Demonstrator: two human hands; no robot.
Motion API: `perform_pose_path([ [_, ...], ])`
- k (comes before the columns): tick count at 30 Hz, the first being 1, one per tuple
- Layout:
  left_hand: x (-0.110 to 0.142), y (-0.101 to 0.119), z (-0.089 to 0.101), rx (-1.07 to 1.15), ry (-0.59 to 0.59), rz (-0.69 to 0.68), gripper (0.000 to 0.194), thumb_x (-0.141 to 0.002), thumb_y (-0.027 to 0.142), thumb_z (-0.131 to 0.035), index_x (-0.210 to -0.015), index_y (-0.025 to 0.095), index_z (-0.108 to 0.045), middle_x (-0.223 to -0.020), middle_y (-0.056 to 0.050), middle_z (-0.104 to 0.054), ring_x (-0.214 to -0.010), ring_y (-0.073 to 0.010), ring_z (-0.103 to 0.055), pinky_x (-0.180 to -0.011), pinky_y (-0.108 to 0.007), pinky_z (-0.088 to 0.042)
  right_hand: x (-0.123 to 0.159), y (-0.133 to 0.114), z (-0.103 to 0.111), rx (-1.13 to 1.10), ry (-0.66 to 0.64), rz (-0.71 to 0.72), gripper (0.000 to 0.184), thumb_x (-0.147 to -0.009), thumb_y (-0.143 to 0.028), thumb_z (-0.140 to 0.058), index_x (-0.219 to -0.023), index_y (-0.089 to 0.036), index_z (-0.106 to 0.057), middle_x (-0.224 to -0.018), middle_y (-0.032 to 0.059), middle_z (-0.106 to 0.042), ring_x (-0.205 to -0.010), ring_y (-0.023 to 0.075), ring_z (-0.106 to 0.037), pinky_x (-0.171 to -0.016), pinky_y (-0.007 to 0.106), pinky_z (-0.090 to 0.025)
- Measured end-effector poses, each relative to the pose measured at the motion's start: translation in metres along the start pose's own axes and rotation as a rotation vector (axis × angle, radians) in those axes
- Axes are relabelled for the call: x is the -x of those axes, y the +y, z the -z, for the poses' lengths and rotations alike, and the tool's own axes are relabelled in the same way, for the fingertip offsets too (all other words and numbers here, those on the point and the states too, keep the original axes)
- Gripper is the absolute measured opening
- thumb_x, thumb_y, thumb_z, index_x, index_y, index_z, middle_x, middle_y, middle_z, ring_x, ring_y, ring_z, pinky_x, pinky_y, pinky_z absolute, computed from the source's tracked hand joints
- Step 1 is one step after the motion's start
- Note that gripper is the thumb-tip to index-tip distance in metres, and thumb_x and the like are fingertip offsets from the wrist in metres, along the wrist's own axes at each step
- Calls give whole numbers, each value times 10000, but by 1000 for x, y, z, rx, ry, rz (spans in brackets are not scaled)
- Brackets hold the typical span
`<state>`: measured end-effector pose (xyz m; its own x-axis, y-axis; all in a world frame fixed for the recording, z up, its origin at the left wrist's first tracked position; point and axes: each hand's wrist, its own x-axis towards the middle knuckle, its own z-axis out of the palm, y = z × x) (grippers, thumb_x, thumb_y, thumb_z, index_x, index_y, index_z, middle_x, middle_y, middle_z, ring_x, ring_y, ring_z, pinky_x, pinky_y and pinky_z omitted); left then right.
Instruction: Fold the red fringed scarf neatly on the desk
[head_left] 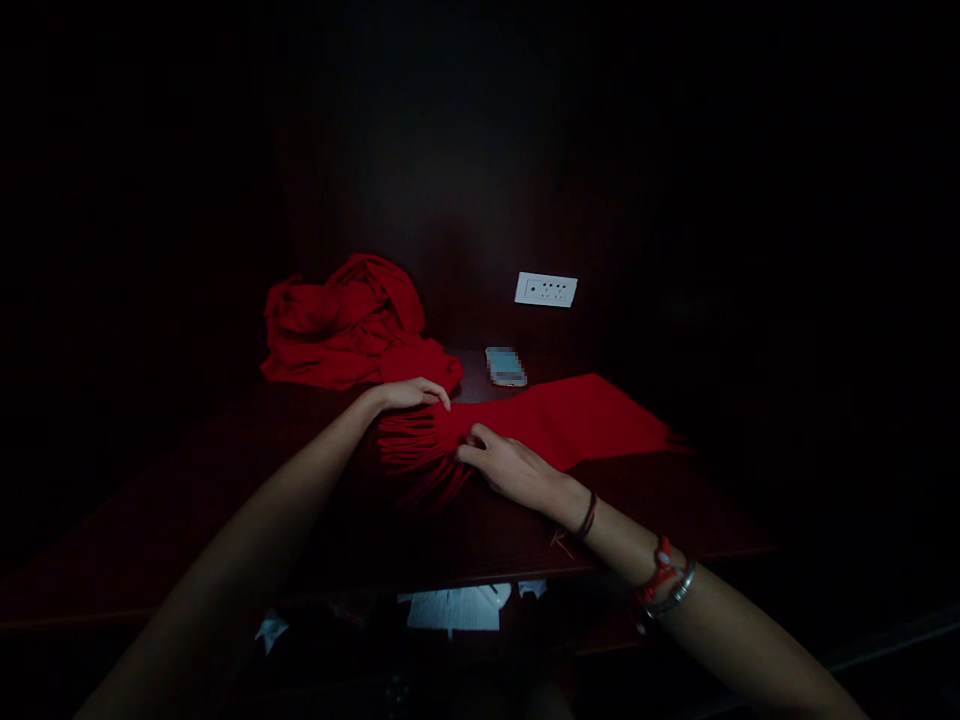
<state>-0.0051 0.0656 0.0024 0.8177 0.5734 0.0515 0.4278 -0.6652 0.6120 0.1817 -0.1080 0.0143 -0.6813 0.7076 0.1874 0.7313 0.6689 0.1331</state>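
A red scarf (581,420) lies stretched across the dark tabletop, its fringe (409,445) toward the left. My left hand (414,393) is at the far edge of the scarf near the fringe, fingers bent down onto the cloth; its thumb is hidden. Closer to me, my right hand (514,468) pinches the near edge beside the fringe, with thumb and forefinger together. Between the two hands the cloth looks narrower than farther right. The scarf's right end fades into shadow.
A crumpled heap of red cloth (337,325) sits at the back left of the table (322,520). Behind the scarf lies a phone (506,367), below a white wall socket (546,289). Papers (454,608) show on a lower level under the table's front edge. Surroundings are very dark.
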Motion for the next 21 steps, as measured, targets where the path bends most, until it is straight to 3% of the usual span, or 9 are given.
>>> perform_pose_path([
  [8, 2, -10, -4, 108, 46, 64, 291, -639, 270, -494, -866, 120, -594, -740, -7, -597, -670, -122, -511, -611, -204, -363, -1, -2, -16, 225, 85, 154, 221, -874, -225, -289, -865, -183, -507, -815, 28, -498, -702, 123, -469, -602, 250, -329],
  [18, 3, -13, -4, 104, 47, 22, 294, -642, 309, -459, -848, 127, -565, -867, -32, -608, -824, -157, -532, -754, -242, -380, -12, -17, -13, 212, 180, -10, 192, -838, -141, -354, -979, -178, -479, -768, 31, -565, -722, 150, -501, -652, 277, -343],
  [21, 4, -11, -3, 69, 85, 9, 280, -648, 310, -446, -820, 130, -574, -864, -36, -608, -832, -164, -531, -777, -254, -376, -11, -17, -10, 182, 199, -74, 133, -802, -130, -420, -863, -158, -534, -757, 41, -583, -722, 158, -501, -654, 273, -347],
])
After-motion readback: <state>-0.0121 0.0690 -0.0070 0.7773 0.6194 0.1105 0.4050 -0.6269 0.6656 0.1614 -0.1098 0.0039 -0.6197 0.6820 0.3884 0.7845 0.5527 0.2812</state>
